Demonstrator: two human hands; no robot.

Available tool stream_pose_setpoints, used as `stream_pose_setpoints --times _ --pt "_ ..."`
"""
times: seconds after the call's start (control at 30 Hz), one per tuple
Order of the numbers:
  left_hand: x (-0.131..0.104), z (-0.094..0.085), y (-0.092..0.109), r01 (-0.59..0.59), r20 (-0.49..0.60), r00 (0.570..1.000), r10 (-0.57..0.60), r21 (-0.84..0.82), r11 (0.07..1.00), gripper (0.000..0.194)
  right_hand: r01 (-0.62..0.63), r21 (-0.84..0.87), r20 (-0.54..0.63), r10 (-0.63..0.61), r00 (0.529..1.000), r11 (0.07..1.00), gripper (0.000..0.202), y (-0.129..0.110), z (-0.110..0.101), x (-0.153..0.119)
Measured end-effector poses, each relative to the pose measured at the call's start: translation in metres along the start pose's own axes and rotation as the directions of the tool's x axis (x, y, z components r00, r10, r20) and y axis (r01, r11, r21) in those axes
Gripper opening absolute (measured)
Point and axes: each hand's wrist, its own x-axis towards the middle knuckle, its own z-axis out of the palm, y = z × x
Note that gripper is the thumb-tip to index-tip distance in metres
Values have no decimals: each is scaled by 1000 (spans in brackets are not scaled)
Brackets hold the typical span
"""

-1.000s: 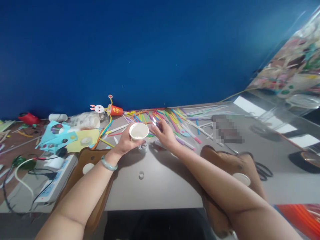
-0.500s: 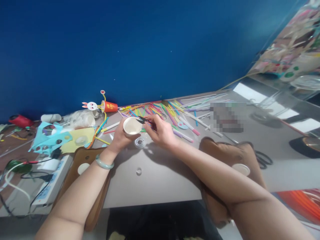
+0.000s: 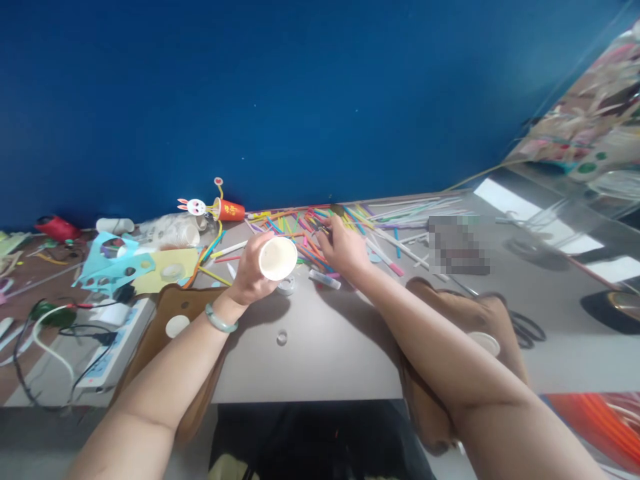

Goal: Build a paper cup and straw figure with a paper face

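My left hand [image 3: 254, 270] is wrapped round a white paper cup [image 3: 278, 259], its open mouth tilted toward me. Over the pile of coloured sticks and pipe cleaners [image 3: 305, 223], my right hand [image 3: 347, 247] is closed with its fingers pointing down. A small dark tool, apparently scissors [image 3: 324, 230], shows at its fingertips, mostly hidden. Just below the cup sits a roll of clear tape [image 3: 286, 285]. A clear glue-like tube [image 3: 325, 279] lies below my right hand, and a small clear ring [image 3: 282, 337] rests nearer the front edge.
To the left are a red cup with a rabbit face [image 3: 231, 211], blue cut sheet [image 3: 113, 263], stacked cups [image 3: 183, 233] and a power strip [image 3: 120, 343] with cables. Brown pads [image 3: 173, 327] lie under both forearms. Dark-handled scissors [image 3: 525, 327] lie at the right.
My right hand has left the cup's rim and moved right and up to the pile, taking the dark tool with it. The cup has tipped further toward me. The clear tube has come into view.
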Motion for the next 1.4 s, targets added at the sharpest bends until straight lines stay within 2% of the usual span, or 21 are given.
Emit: stream_pose_setpoints --times 0.1,0.17,0.2,0.23,0.33,0.47,0.53,0.67,0.8,0.93,1.03,1.1,1.2,1.4 --pt "1 3 0 61 -20 998 -62 -33 998 73 -26 -142 16 28 999 989 35 2 -2 1" --pt "2 5 -4 178 -59 982 -181 -55 983 68 -69 -250 48 84 995 966 31 5 -4 3" --pt "3 5 -8 262 -89 959 -268 -73 962 67 -91 -289 61 113 992 953 30 7 -5 4" --pt "4 6 -11 352 -108 926 -363 -109 930 68 -108 -317 71 137 988 942 30 10 -7 5" --pt "6 8 -22 570 -171 763 -623 -279 773 72 -134 -368 83 176 981 920 32 19 -10 8" --pt "10 9 -31 646 -170 602 -780 -471 601 71 -133 -403 99 188 977 905 36 30 -12 10" --pt "12 9 -33 636 -173 560 -810 -536 555 73 -133 -403 117 195 974 906 38 35 -10 12" --pt "14 9 -34 633 -158 535 -830 -577 517 74 -150 -394 125 215 969 907 40 40 -4 16" --pt "16 9 -32 622 -196 480 -855 -612 489 72 -128 -395 113 186 976 910 37 39 0 15" --pt "16 9 -31 619 -199 480 -854 -614 490 69 -60 -329 73 89 993 942 38 29 0 11" --pt "13 10 -32 637 -187 498 -847 -583 504 67 111 -241 122 -83 989 964 43 22 5 5" --pt "12 10 -32 640 -179 528 -830 -558 528 66 265 -185 191 -230 954 946 45 17 11 0" --pt "11 9 -33 629 -185 563 -806 -537 562 65 463 -117 280 -418 864 878 48 10 22 -10" --pt "13 9 -33 621 -209 540 -815 -554 554 65 679 34 289 -657 696 734 45 -10 34 -34"
